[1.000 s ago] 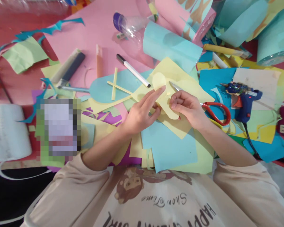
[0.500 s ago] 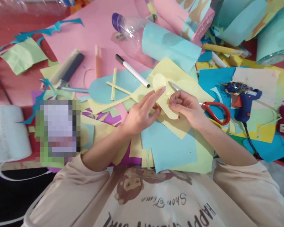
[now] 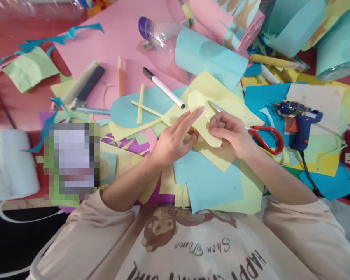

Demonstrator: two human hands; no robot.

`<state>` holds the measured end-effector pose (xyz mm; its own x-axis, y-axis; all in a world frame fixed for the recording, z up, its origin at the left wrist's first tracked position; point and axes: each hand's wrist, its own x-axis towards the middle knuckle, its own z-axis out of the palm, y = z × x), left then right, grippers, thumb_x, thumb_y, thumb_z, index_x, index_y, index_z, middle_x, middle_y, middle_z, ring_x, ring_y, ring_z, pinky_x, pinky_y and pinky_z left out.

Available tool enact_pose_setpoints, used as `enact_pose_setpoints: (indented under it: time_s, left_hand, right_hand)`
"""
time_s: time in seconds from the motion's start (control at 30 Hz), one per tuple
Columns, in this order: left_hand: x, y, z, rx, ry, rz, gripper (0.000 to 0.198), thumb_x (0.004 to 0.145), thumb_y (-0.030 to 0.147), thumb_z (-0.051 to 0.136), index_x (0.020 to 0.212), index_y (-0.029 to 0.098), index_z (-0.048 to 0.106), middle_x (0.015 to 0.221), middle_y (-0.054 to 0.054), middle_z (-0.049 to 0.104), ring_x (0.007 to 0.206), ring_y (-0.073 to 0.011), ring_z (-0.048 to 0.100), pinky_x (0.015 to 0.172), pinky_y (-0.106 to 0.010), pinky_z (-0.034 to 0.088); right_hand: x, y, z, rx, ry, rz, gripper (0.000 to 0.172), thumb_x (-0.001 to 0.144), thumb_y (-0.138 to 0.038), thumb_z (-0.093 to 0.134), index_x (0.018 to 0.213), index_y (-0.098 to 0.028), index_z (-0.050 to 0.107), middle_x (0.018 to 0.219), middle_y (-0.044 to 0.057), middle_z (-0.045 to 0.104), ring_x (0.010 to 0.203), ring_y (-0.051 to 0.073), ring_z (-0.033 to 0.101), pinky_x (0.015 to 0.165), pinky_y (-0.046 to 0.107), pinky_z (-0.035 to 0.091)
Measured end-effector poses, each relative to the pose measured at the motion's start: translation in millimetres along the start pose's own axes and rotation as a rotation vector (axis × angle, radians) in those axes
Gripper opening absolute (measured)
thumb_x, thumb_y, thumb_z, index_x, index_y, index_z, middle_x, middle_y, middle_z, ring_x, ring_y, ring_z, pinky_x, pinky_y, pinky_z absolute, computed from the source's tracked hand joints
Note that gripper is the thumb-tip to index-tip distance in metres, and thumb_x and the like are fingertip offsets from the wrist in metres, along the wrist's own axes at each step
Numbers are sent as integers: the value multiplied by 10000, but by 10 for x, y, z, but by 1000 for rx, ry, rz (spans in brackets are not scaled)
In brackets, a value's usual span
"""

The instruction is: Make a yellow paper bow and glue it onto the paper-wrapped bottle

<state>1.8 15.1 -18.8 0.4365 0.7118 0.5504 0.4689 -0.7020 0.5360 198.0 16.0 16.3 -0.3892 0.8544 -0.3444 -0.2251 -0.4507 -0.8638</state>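
A pale yellow paper cutout (image 3: 209, 133) with rounded lobes is held between my two hands over a yellow sheet (image 3: 204, 80). My right hand (image 3: 231, 130) pinches its right side between thumb and curled fingers. My left hand (image 3: 175, 137) grips the left side, its long fingers laid over the paper and the thumb below. Scissors (image 3: 268, 136) with red handles lie partly under my right hand, the blade tip showing past the knuckles. Just beyond my left fingers rests a white marker (image 3: 165, 88) with a black end.
A blue glue gun (image 3: 301, 128) lies at the right with its cord. Behind the hands is a plastic bottle (image 3: 163, 33) wrapped in blue paper (image 3: 210, 54). Crossed yellow strips (image 3: 140, 103) sit left of the marker. A pixelated object (image 3: 74, 159) and a white box (image 3: 13, 165) stand at left.
Almost nothing differs. Both hands keep their hold on the paper cutout, and the view has shifted very slightly.
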Motion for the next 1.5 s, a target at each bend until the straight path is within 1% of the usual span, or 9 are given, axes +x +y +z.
enact_pose_setpoints:
  time_s: [0.3,0.47,0.63,0.77,0.9,1.1,1.27,1.4,1.5]
  left_hand:
    - [4,13,-8,13,-15,-3,569,936,162,442,1481,259,306,1319,-101,624,649,-58,655,542,-155,532]
    - [-3,19,-5,25,-5,1,600,909,119,465,1477,244,321,1287,-110,642,673,-68,659,524,-157,520]
    - [-10,15,-8,38,-36,-13,582,928,146,454,1481,252,308,1300,-108,637,669,-69,663,526,-166,527]
    - [-4,17,-9,33,-28,-14,587,914,138,475,1470,247,317,1296,-108,638,659,-63,665,508,-155,516]
    - [-8,15,-7,11,-21,-15,597,916,132,469,1476,268,314,1322,-99,627,677,-64,670,532,-156,529]
    - [-9,12,-5,4,-24,10,575,939,159,452,1488,256,310,1325,-101,625,755,-86,687,584,-173,561]
    - [-8,15,-6,10,-32,6,590,934,154,472,1489,258,301,1331,-107,624,699,-68,671,546,-162,537]
    - [-13,13,-13,-7,-47,-8,588,938,159,446,1494,266,287,1355,-104,608,746,-78,685,581,-165,551]
    - [-9,19,-11,-13,-42,0,584,924,153,459,1482,253,315,1322,-107,626,725,-81,679,593,-172,560]
  right_hand:
    - [-7,15,-10,0,-15,-25,77,812,-182,659,815,-187,583,644,-76,516,480,29,448,386,126,396]
    - [-9,-3,-7,-11,-17,-20,82,808,-189,657,809,-185,575,642,-75,489,488,31,428,382,125,390]
    - [-10,-16,-12,-7,-8,-9,89,807,-198,661,817,-187,574,647,-69,475,519,41,438,385,123,390]
    - [-11,-25,-5,4,5,-1,102,797,-199,671,803,-187,570,637,-72,460,516,42,428,379,124,383]
    - [-8,-27,-2,5,5,-2,102,794,-200,673,804,-186,573,635,-73,475,507,40,433,380,124,385]
    - [1,-11,-15,28,-47,-24,96,801,-192,673,803,-186,577,640,-72,504,484,34,430,383,133,388]
    - [-2,-14,-19,9,23,-59,81,801,-177,667,803,-187,587,643,-71,474,515,42,428,387,126,395]
    - [-5,0,-23,17,-35,-46,77,804,-175,661,803,-183,584,662,-69,506,495,33,436,399,129,405]
    - [-4,-4,-28,12,-47,-48,78,801,-167,663,800,-182,587,668,-68,513,495,30,443,403,127,405]
